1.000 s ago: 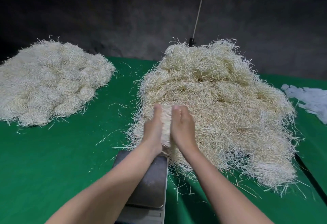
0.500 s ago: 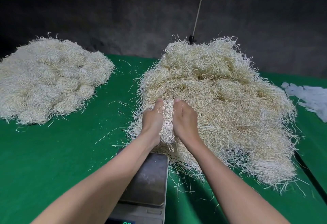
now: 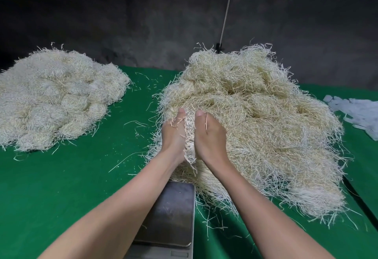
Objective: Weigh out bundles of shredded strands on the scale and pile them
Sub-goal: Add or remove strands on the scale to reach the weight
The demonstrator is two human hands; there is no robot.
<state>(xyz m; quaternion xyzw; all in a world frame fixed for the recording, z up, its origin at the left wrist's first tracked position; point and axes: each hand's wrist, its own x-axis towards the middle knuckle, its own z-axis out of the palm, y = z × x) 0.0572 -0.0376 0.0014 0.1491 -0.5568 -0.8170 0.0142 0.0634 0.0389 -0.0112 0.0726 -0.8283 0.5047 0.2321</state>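
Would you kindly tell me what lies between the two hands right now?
In the head view, a bundle of shredded strands is held between the left hand and right hand.

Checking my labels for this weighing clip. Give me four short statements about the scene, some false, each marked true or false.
1. The left hand and right hand hold a bundle of strands between them. True.
2. A bundle lies on the scale. False: its platform holds no bundle.
3. The hands dig into the larger pile. True.
4. The table cover is red. False: it is green.
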